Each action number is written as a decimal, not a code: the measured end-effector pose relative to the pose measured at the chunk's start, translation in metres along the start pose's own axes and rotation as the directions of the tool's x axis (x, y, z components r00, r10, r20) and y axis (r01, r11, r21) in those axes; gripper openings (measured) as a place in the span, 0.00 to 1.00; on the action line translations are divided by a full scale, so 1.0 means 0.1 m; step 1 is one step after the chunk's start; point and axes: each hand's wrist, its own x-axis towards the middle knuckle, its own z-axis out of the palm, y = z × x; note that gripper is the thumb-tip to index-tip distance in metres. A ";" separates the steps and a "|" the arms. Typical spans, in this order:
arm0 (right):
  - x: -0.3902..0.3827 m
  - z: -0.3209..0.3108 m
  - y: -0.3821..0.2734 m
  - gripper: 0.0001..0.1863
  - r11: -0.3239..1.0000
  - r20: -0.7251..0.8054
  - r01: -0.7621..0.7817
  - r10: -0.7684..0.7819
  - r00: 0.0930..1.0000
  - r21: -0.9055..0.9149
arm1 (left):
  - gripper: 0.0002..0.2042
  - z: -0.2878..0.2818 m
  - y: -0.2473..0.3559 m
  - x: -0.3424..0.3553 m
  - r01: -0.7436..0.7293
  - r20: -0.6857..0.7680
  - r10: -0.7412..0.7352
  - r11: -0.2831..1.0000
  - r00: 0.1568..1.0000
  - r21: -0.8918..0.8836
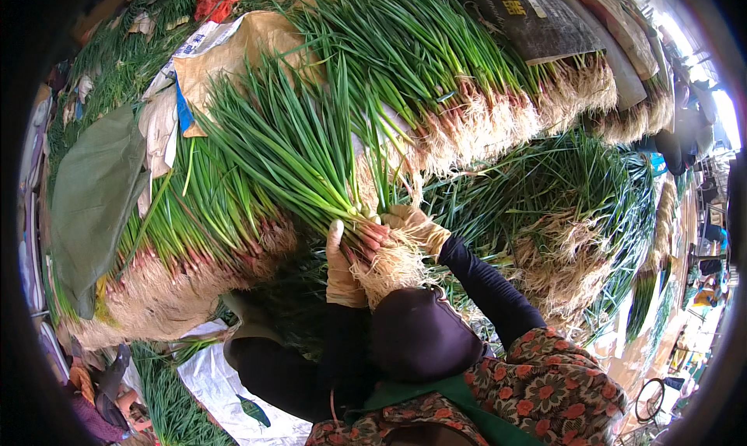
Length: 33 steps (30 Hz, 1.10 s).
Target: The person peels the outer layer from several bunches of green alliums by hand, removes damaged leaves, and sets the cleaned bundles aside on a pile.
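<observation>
— Where's the bundle of long green spring onions with pale roots (pixel 311 162)?

— In your two hands, centre of view. Your gloved left hand (pixel 341 269) is closed around its neck just above the roots; your gloved right hand (pixel 416 227) clasps the same neck from the other side.

— Which way does it point?

— Roots toward you, leaves fanning up and to the left, its long axis diagonal.

— Any room?

— Little. Stacked onion heaps (pixel 467 96) crowd all sides; a tan woven sack (pixel 249 45) lies beyond the leaf tips.
</observation>
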 end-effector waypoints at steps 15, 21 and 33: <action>0.43 0.04 -0.73 0.14 0.817 -0.113 0.132 -0.233 0.966 -0.561 | 0.24 -0.06 0.07 -0.06 0.198 -0.071 -0.185 0.940 0.980 0.279; 0.60 0.06 -0.43 0.18 0.962 0.032 -0.075 0.069 0.997 0.261 | 0.28 -0.21 0.11 0.01 0.213 0.050 -0.235 0.936 0.971 0.279; 0.38 0.00 -0.96 0.13 0.751 -0.072 0.371 -0.483 0.873 -0.547 | 0.20 -0.11 0.15 -0.12 0.130 -0.073 -0.116 0.965 0.991 0.228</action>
